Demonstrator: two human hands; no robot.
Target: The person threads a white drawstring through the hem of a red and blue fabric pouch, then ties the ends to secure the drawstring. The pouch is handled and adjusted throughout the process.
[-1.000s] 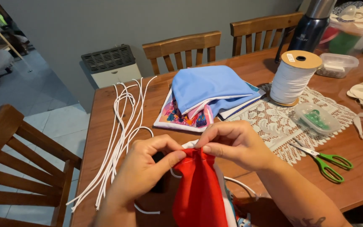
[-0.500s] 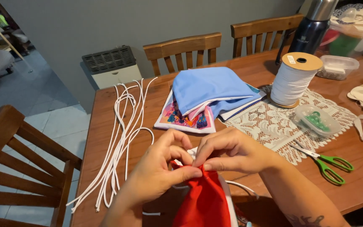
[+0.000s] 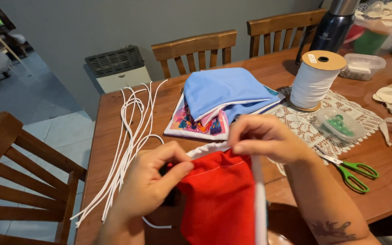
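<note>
A piece of red fabric (image 3: pixel 221 199) with a white hem hangs near the table's front edge, held between both hands. My left hand (image 3: pixel 153 181) pinches its left top corner. My right hand (image 3: pixel 266 138) grips the right top corner, where a white elastic strip (image 3: pixel 258 204) runs down. The top edge is stretched flat between them. Several cut lengths of white elastic cord (image 3: pixel 130 136) lie on the wooden table (image 3: pixel 259 72) to the left.
A stack of blue and patterned fabric (image 3: pixel 221 97) lies ahead. A spool of white elastic (image 3: pixel 315 79) stands on a lace mat, next to a small plastic box (image 3: pixel 340 124) and green scissors (image 3: pixel 352 170). Wooden chairs (image 3: pixel 196 50) surround the table.
My hands were close together at the fabric's top; they have moved apart, spreading the red fabric's top edge wide and lifting it.
</note>
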